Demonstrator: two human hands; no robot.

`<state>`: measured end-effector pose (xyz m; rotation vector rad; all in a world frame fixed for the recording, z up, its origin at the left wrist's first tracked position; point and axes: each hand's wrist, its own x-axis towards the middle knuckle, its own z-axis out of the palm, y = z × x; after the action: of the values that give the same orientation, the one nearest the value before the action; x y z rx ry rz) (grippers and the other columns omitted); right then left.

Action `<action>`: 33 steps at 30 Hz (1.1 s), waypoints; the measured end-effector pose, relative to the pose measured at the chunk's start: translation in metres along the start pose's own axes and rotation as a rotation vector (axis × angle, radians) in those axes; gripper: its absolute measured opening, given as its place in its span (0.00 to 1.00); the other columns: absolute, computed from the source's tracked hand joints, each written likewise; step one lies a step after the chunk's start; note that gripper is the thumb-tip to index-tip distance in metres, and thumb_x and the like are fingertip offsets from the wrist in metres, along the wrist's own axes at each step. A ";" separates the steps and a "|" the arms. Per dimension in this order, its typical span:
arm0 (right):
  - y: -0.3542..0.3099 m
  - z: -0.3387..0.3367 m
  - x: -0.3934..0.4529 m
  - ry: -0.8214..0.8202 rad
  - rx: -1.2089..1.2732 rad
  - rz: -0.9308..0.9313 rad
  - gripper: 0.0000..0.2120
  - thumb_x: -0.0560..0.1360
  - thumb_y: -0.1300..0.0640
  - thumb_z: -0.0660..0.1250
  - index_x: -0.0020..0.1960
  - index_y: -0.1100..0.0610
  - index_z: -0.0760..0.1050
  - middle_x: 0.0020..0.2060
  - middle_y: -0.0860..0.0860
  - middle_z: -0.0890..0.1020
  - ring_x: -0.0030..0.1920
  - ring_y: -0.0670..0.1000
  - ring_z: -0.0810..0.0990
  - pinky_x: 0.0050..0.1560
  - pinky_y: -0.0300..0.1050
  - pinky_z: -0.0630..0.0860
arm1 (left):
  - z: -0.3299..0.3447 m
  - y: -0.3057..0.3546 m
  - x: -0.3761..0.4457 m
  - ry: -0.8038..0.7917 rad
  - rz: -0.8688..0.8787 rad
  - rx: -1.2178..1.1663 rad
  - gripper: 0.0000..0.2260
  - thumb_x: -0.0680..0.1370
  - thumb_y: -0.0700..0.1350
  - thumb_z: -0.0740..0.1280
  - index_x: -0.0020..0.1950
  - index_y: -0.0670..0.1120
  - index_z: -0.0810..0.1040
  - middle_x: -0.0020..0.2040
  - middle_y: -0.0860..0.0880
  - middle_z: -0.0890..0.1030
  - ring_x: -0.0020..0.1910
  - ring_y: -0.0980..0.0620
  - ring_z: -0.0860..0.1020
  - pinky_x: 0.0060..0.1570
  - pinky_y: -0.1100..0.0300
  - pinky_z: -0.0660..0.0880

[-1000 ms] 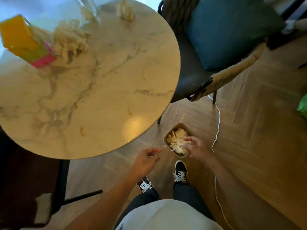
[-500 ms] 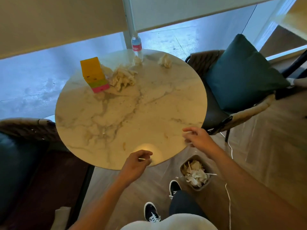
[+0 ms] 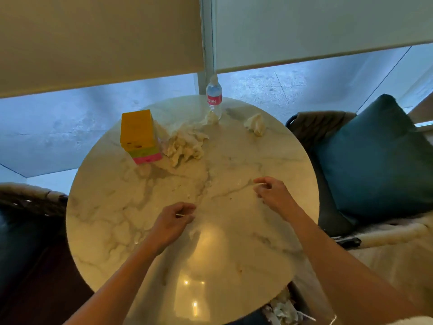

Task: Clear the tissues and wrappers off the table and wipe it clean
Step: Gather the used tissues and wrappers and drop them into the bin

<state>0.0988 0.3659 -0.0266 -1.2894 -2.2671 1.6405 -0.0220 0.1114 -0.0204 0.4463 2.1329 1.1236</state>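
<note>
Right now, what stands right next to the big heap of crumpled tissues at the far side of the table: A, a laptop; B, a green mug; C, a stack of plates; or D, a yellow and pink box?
D: the yellow and pink box stands upright just left of the tissue heap on the marble table.

Hands (image 3: 172, 222) over table (image 3: 234, 266) — tissues (image 3: 185, 144) beyond

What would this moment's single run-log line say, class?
left hand: pinches thin stick | right hand: pinches thin stick | table: crumpled tissues remain by yellow box | wiping: not yet done
</note>
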 end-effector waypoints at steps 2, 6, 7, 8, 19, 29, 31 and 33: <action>-0.014 -0.008 0.044 0.035 -0.050 -0.012 0.13 0.75 0.60 0.65 0.58 0.54 0.79 0.43 0.54 0.80 0.44 0.52 0.78 0.48 0.44 0.73 | 0.000 0.018 0.030 0.006 -0.001 0.010 0.09 0.77 0.38 0.68 0.53 0.50 0.81 0.49 0.50 0.82 0.46 0.54 0.79 0.46 0.66 0.73; -0.043 -0.028 0.131 0.153 -0.108 -0.025 0.18 0.75 0.55 0.67 0.64 0.56 0.75 0.51 0.56 0.80 0.53 0.55 0.78 0.56 0.48 0.73 | 0.009 0.058 0.094 -0.001 -0.002 0.038 0.09 0.77 0.40 0.68 0.50 0.54 0.79 0.48 0.53 0.81 0.46 0.59 0.78 0.47 0.66 0.74; -0.049 -0.033 0.153 0.183 -0.110 -0.023 0.20 0.75 0.53 0.67 0.65 0.56 0.74 0.52 0.57 0.80 0.54 0.56 0.78 0.56 0.48 0.72 | 0.012 0.069 0.112 -0.001 0.000 0.039 0.09 0.77 0.40 0.67 0.50 0.55 0.79 0.47 0.53 0.81 0.45 0.59 0.78 0.47 0.66 0.74; -0.054 -0.037 0.174 0.211 -0.112 -0.016 0.22 0.75 0.51 0.67 0.66 0.57 0.73 0.53 0.57 0.80 0.55 0.57 0.78 0.56 0.49 0.72 | 0.015 0.078 0.130 0.004 0.005 0.048 0.09 0.77 0.41 0.67 0.50 0.55 0.79 0.47 0.53 0.81 0.45 0.59 0.78 0.47 0.65 0.74; -0.067 -0.036 0.298 0.230 -0.275 -0.057 0.13 0.72 0.49 0.65 0.52 0.52 0.81 0.52 0.61 0.80 0.53 0.58 0.78 0.52 0.43 0.71 | 0.032 0.150 0.280 0.053 -0.006 0.014 0.09 0.78 0.39 0.65 0.56 0.47 0.79 0.49 0.48 0.80 0.43 0.55 0.77 0.45 0.62 0.74; -0.068 0.034 0.202 0.248 -0.340 -0.392 0.10 0.73 0.45 0.65 0.49 0.44 0.83 0.58 0.49 0.74 0.59 0.55 0.72 0.57 0.53 0.68 | 0.060 0.132 0.274 -0.044 -0.171 -0.469 0.10 0.79 0.46 0.65 0.59 0.47 0.80 0.48 0.45 0.82 0.47 0.48 0.80 0.49 0.55 0.80; -0.059 0.037 0.194 0.186 -0.350 -0.395 0.10 0.74 0.44 0.64 0.51 0.42 0.82 0.59 0.48 0.72 0.61 0.53 0.70 0.59 0.53 0.66 | 0.059 0.121 0.270 0.006 -0.174 -0.449 0.09 0.79 0.44 0.66 0.57 0.43 0.80 0.47 0.44 0.82 0.47 0.47 0.80 0.50 0.54 0.80; -0.051 0.033 0.192 0.148 -0.337 -0.399 0.12 0.74 0.44 0.64 0.53 0.43 0.82 0.59 0.48 0.73 0.61 0.52 0.70 0.60 0.53 0.67 | 0.055 0.112 0.264 0.078 -0.179 -0.423 0.07 0.78 0.42 0.67 0.54 0.42 0.81 0.46 0.42 0.82 0.45 0.47 0.80 0.51 0.51 0.79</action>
<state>-0.0714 0.4614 -0.0768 -0.8831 -2.5659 1.0350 -0.1726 0.3588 -0.0580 0.0173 1.8830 1.4555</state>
